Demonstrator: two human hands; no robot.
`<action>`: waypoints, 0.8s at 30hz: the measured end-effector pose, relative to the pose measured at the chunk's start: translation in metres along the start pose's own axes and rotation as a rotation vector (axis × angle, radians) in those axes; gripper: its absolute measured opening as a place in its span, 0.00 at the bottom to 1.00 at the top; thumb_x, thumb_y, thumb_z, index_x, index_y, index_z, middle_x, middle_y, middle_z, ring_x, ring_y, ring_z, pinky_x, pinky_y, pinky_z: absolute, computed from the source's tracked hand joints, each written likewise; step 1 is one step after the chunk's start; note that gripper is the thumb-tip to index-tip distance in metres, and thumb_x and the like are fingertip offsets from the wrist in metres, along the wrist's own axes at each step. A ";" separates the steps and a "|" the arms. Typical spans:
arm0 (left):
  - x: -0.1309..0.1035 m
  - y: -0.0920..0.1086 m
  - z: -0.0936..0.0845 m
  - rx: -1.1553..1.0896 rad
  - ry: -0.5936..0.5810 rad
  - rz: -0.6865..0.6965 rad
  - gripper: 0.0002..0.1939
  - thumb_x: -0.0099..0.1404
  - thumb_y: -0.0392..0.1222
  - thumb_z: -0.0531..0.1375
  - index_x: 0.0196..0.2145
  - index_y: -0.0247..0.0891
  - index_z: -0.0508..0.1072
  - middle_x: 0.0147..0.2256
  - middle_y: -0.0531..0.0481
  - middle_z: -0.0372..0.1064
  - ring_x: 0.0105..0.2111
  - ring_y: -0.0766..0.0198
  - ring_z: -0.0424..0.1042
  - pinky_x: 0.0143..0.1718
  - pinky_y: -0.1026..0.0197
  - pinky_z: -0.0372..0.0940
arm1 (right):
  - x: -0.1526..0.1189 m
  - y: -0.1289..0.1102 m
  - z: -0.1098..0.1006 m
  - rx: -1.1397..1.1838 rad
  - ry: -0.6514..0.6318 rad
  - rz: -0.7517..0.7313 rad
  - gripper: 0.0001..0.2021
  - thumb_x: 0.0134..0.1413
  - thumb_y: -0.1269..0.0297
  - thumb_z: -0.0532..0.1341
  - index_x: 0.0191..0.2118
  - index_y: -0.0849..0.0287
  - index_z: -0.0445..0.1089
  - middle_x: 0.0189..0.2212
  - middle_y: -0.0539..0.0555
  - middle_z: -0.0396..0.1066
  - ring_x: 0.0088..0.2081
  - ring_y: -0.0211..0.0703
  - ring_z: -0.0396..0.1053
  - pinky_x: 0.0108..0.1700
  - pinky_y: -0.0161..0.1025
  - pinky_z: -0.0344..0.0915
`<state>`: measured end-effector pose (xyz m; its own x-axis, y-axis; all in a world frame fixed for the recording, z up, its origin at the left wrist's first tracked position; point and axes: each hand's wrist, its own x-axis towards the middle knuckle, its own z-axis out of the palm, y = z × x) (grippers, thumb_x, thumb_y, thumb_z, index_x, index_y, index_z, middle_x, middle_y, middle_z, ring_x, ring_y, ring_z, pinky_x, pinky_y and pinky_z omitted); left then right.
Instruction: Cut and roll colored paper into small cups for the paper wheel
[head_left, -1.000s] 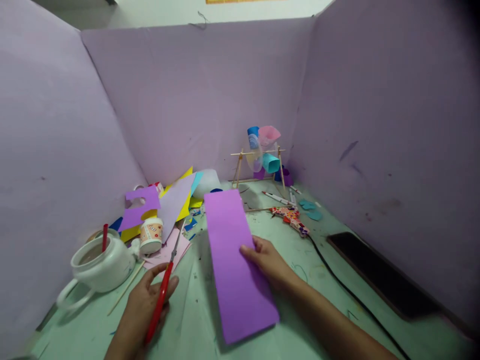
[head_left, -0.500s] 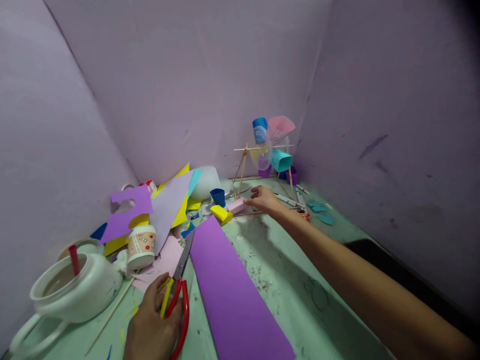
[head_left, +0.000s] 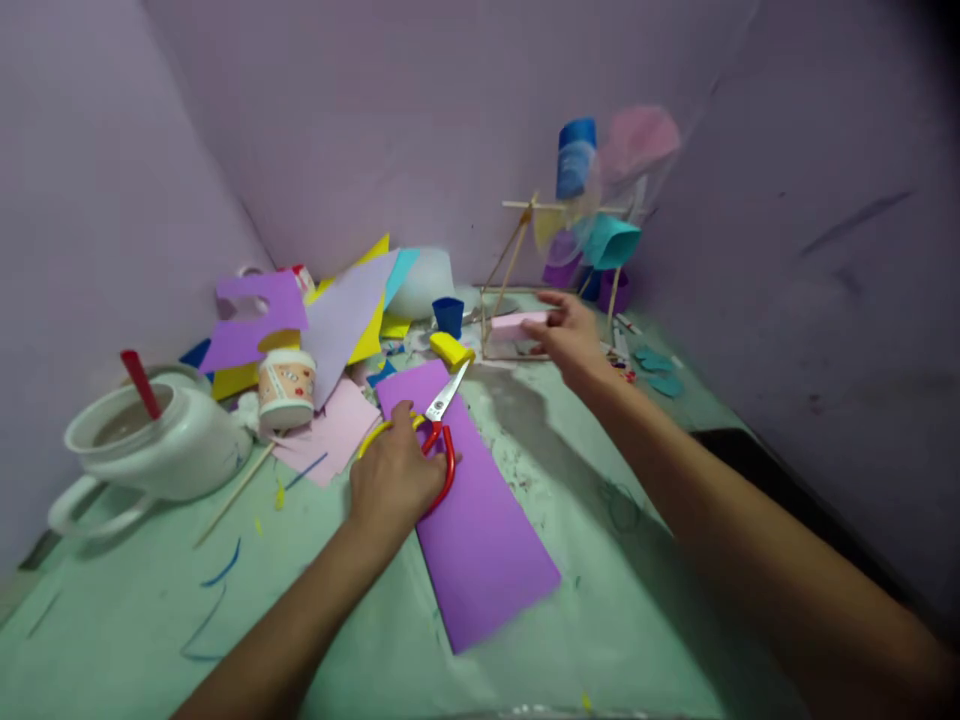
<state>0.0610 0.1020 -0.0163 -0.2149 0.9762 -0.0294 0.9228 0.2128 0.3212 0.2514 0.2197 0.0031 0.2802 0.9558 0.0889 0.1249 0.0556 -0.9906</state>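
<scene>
Scissors (head_left: 448, 462) with one red and one yellow handle are held in my left hand (head_left: 397, 468), blades together and pointing away to the right. Under them a long purple sheet (head_left: 487, 560) lies flat on the table. Farther off, my right hand (head_left: 574, 340) pinches a small pale pink paper piece (head_left: 510, 325), raised at the foot of a stick frame (head_left: 517, 240). On that frame hang a blue paper cup (head_left: 577, 160), a pink cone (head_left: 641, 142) and a turquoise cup (head_left: 611, 242). A folded yellow piece (head_left: 451, 349) lies by the scissor tips.
To the left stand a white pot (head_left: 187, 450) with a red stick in it and a patterned paper cup (head_left: 286, 388). Behind them are cut sheets (head_left: 345, 320) and a small dark blue cup (head_left: 448, 316). Turquoise scraps (head_left: 660, 372) lie at right, near the wall.
My right hand has lifted the pink piece from beside the yellow one and carried it rightward. My left hand and the scissors have moved forward and right over the purple sheet. The view has tilted down.
</scene>
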 end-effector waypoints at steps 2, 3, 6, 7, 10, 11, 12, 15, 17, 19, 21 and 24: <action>0.003 -0.002 0.009 0.032 -0.029 0.020 0.30 0.55 0.57 0.55 0.53 0.41 0.59 0.44 0.38 0.71 0.42 0.44 0.71 0.35 0.51 0.64 | -0.039 -0.007 -0.023 0.166 -0.009 -0.026 0.19 0.41 0.77 0.64 0.43 0.58 0.68 0.19 0.42 0.63 0.18 0.30 0.62 0.18 0.26 0.60; 0.003 -0.004 0.011 0.043 -0.034 0.031 0.29 0.56 0.57 0.54 0.52 0.41 0.60 0.43 0.38 0.71 0.41 0.44 0.71 0.35 0.51 0.64 | -0.062 -0.008 -0.033 0.264 -0.081 -0.012 0.17 0.38 0.76 0.65 0.39 0.58 0.70 0.18 0.42 0.63 0.16 0.29 0.61 0.17 0.26 0.60; 0.002 -0.006 0.014 0.070 -0.029 0.048 0.28 0.57 0.58 0.52 0.51 0.41 0.60 0.41 0.39 0.72 0.39 0.44 0.71 0.33 0.51 0.64 | -0.137 -0.004 -0.055 0.248 -0.318 0.163 0.10 0.34 0.70 0.69 0.28 0.59 0.72 0.16 0.45 0.67 0.14 0.31 0.62 0.14 0.27 0.59; 0.001 -0.006 0.014 0.077 -0.025 0.049 0.29 0.57 0.59 0.52 0.51 0.41 0.60 0.40 0.40 0.72 0.39 0.44 0.71 0.33 0.51 0.64 | -0.158 0.001 -0.058 0.185 -0.374 0.216 0.08 0.35 0.69 0.69 0.27 0.59 0.73 0.16 0.47 0.69 0.15 0.32 0.64 0.16 0.28 0.62; 0.001 -0.005 0.014 0.091 -0.013 0.052 0.30 0.56 0.59 0.54 0.52 0.40 0.59 0.40 0.40 0.72 0.39 0.45 0.71 0.33 0.52 0.64 | -0.197 0.015 -0.056 0.091 -0.452 0.343 0.06 0.38 0.67 0.68 0.27 0.59 0.75 0.15 0.49 0.70 0.16 0.35 0.68 0.20 0.29 0.65; 0.001 -0.005 0.014 0.094 -0.013 0.054 0.31 0.55 0.59 0.54 0.52 0.40 0.59 0.40 0.40 0.71 0.39 0.45 0.71 0.34 0.53 0.63 | -0.202 0.019 -0.054 0.088 -0.457 0.370 0.05 0.38 0.66 0.68 0.27 0.59 0.75 0.15 0.49 0.70 0.16 0.35 0.68 0.20 0.29 0.65; 0.001 -0.006 0.015 0.095 -0.015 0.055 0.31 0.55 0.59 0.55 0.52 0.40 0.59 0.40 0.40 0.71 0.39 0.46 0.71 0.34 0.53 0.63 | -0.205 0.022 -0.051 0.091 -0.454 0.382 0.05 0.38 0.66 0.68 0.26 0.59 0.75 0.15 0.49 0.71 0.16 0.35 0.68 0.19 0.28 0.65; 0.000 -0.007 0.016 0.095 -0.015 0.059 0.31 0.55 0.58 0.55 0.52 0.40 0.59 0.40 0.40 0.71 0.39 0.47 0.71 0.34 0.54 0.63 | -0.206 0.026 -0.044 0.067 -0.383 0.331 0.05 0.36 0.66 0.69 0.25 0.58 0.75 0.15 0.48 0.71 0.16 0.34 0.68 0.20 0.28 0.66; -0.001 -0.007 0.017 0.095 -0.010 0.065 0.30 0.56 0.57 0.55 0.52 0.40 0.59 0.39 0.41 0.72 0.39 0.47 0.71 0.34 0.54 0.63 | -0.207 0.026 -0.042 0.032 -0.319 0.270 0.04 0.36 0.66 0.69 0.24 0.58 0.75 0.15 0.48 0.71 0.17 0.35 0.69 0.21 0.28 0.67; -0.002 -0.008 0.017 0.095 -0.003 0.068 0.29 0.56 0.57 0.54 0.52 0.39 0.59 0.39 0.41 0.72 0.39 0.47 0.71 0.34 0.54 0.63 | -0.208 0.026 -0.040 0.005 -0.287 0.242 0.04 0.36 0.66 0.69 0.24 0.57 0.75 0.15 0.49 0.72 0.17 0.35 0.69 0.21 0.29 0.67; -0.002 -0.008 0.017 0.097 0.001 0.063 0.29 0.56 0.57 0.54 0.52 0.39 0.59 0.40 0.41 0.71 0.39 0.47 0.71 0.34 0.55 0.63 | -0.209 0.027 -0.039 0.000 -0.286 0.254 0.05 0.35 0.65 0.69 0.24 0.57 0.75 0.16 0.49 0.72 0.17 0.35 0.68 0.21 0.30 0.67; -0.002 -0.008 0.017 0.096 -0.004 0.061 0.29 0.57 0.57 0.54 0.52 0.39 0.59 0.40 0.41 0.71 0.40 0.48 0.71 0.35 0.55 0.63 | -0.207 0.031 -0.038 0.007 -0.286 0.275 0.06 0.36 0.64 0.69 0.24 0.58 0.74 0.16 0.49 0.71 0.18 0.36 0.67 0.21 0.31 0.67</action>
<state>0.0595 0.0986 -0.0345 -0.1564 0.9876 -0.0163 0.9605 0.1559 0.2307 0.2330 0.0122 -0.0417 0.0258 0.9770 -0.2115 0.0752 -0.2129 -0.9742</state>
